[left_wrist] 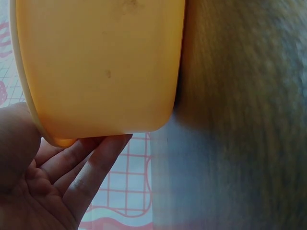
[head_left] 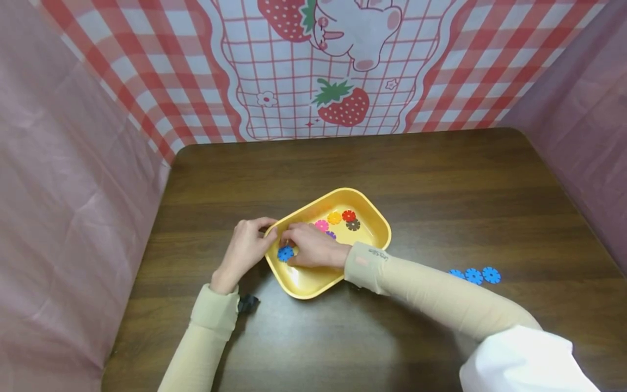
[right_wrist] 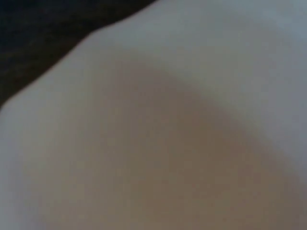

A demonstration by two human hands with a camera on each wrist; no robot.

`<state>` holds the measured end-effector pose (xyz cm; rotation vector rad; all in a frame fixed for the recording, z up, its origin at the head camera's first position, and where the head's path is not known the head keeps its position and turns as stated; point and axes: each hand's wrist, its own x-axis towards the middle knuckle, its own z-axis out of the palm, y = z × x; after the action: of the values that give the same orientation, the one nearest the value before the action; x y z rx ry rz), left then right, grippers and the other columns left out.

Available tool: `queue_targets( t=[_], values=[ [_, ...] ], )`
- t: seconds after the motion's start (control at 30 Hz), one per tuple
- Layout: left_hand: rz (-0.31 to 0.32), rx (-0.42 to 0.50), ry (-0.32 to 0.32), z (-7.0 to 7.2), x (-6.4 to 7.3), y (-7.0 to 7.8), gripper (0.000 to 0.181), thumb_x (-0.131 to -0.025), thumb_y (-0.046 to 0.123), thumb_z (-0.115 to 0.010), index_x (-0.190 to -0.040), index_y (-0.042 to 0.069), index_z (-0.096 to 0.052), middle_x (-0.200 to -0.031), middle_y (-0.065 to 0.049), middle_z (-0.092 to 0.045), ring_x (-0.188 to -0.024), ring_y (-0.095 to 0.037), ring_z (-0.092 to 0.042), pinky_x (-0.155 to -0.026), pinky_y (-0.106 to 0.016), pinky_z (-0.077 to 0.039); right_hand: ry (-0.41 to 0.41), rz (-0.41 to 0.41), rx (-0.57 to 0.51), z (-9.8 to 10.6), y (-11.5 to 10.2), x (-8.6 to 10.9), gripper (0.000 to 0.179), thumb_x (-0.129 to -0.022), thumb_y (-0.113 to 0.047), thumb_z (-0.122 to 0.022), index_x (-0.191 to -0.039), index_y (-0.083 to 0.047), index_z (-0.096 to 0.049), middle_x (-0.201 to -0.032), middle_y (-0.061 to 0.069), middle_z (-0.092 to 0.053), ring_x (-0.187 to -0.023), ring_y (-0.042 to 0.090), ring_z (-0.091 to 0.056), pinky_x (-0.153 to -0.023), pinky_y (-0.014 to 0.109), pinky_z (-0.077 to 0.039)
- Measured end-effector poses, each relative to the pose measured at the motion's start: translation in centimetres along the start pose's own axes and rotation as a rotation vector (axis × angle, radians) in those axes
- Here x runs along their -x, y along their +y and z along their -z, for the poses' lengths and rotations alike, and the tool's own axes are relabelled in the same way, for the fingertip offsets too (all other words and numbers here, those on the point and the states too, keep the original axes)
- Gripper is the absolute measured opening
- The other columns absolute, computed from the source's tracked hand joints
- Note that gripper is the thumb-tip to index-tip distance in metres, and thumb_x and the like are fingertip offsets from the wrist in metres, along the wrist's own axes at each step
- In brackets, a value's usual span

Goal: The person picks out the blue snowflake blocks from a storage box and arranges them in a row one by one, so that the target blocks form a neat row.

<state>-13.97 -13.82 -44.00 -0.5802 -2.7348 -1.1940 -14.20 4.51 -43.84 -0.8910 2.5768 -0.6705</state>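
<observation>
A yellow plastic tray [head_left: 367,202] stands at an angle on the table. My left hand [head_left: 247,246] grips its left end; in the left wrist view the thumb of the left hand [left_wrist: 72,177] lies at the rim and the fingers are under it, against the outer wall of the tray [left_wrist: 100,72]. Inside the tray, my right hand [head_left: 315,246] reaches to the left end and holds a blue notched plastic disc [head_left: 286,253] between thumb and fingers. Pink [head_left: 321,225], orange [head_left: 334,218], red [head_left: 349,216], dark brown [head_left: 353,225] and purple [head_left: 331,234] discs lie behind that hand. The right wrist view is a blur.
Three blue notched discs [head_left: 473,276] lie in a row on the wooden table [head_left: 441,196] to the right, the leftmost partly covered by the right sleeve [head_left: 441,291]. A checked strawberry cloth [head_left: 313,71] hangs behind the table, and pink curtains [head_left: 63,190] flank it.
</observation>
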Motion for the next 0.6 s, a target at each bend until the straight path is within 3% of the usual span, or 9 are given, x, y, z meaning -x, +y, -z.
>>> queue_targets(
  t=[0.2, 0.47, 0.6],
  values=[
    [0.013, 0.005, -0.013, 0.0, 0.0, 0.1, 0.017, -0.087, 0.003, -0.068, -0.1, -0.003, -0.076, -0.087, -0.014, -0.074, -0.068, -0.018, -0.066, -0.057, -0.029, -0.05, 0.051, -0.022, -0.039, 1.0, 0.4, 0.8, 0.03, -0.082, -0.02, -0.082, -0.107, -0.01, -0.071, -0.092, 0.001, -0.059, -0.086, 0.017, -0.052, -0.079, 0.03, -0.045],
    [0.002, -0.004, 0.007, 0.1, 0.1, 0.1, 0.016, -0.086, 0.004, -0.069, -0.098, -0.003, -0.076, -0.085, -0.012, -0.074, -0.071, -0.02, -0.066, -0.063, -0.033, -0.051, 0.181, 0.05, -0.068, 2.9, 1.8, 3.0, 0.025, -0.078, -0.014, -0.082, -0.098, -0.006, -0.069, -0.086, 0.001, -0.062, -0.082, 0.022, -0.057, -0.076, 0.031, -0.046],
    [0.009, -0.003, 0.006, 0.0, 0.1, 0.1, 0.015, -0.087, 0.004, -0.069, -0.099, -0.002, -0.077, -0.085, -0.012, -0.074, -0.069, -0.018, -0.064, -0.061, -0.031, -0.05, 0.232, 0.041, -0.089, 4.1, 2.6, 4.5, 0.024, -0.077, -0.013, -0.084, -0.094, -0.008, -0.068, -0.083, 0.0, -0.062, -0.079, 0.023, -0.058, -0.073, 0.031, -0.046]
  ],
)
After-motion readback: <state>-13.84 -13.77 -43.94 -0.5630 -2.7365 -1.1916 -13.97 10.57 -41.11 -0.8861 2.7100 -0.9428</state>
